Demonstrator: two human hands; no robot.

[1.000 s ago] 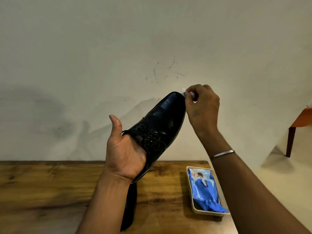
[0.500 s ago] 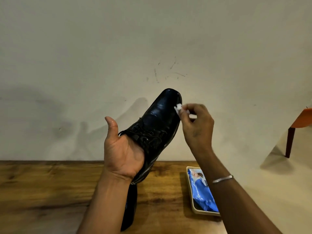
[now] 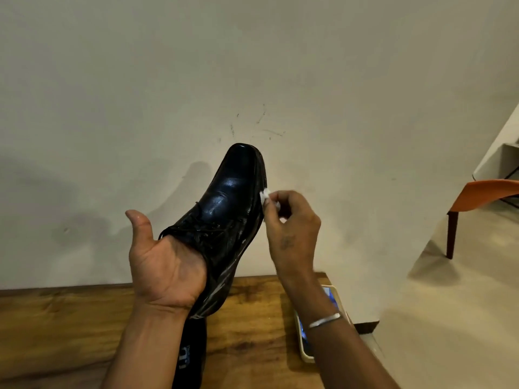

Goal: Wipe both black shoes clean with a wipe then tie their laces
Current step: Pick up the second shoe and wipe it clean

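1. The raised shoe (image 3: 230, 217) is held up in the air above the far edge of the table, in front of the wall. Its toe points up and away and its heel hangs low over the wood. The leather shines wet, with pale streaks along the lower right side.
2. Its laces (image 3: 209, 229) lie loose and untied across the tongue.
3. A small white wipe (image 3: 264, 195) is bunched against the shoe's right edge, about halfway between toe and laces.
4. The right hand (image 3: 292, 228) pinches that wipe between thumb and fingertips, with the rest of the fingers curled in behind.
5. The left hand (image 3: 165, 265) carries the shoe from the heel end. Its palm faces the camera, its thumb stands up free, and its fingers are slipped into the shoe's opening (so how they curl inside is hidden).
6. The second shoe (image 3: 191, 360) lies on the table right below the left wrist, partly covered by it, with the pale print on its insole showing.
7. The wooden table (image 3: 56, 327) fills the lower left of the view.
8. A cream tray (image 3: 304, 353) sits near the table's right end, holding a blue packet (image 3: 332, 297), both mostly behind the right forearm.
9. A silver bracelet (image 3: 324, 321) circles the right wrist.
10. An orange chair (image 3: 488, 192) stands on the floor at the far right, well apart from the table.
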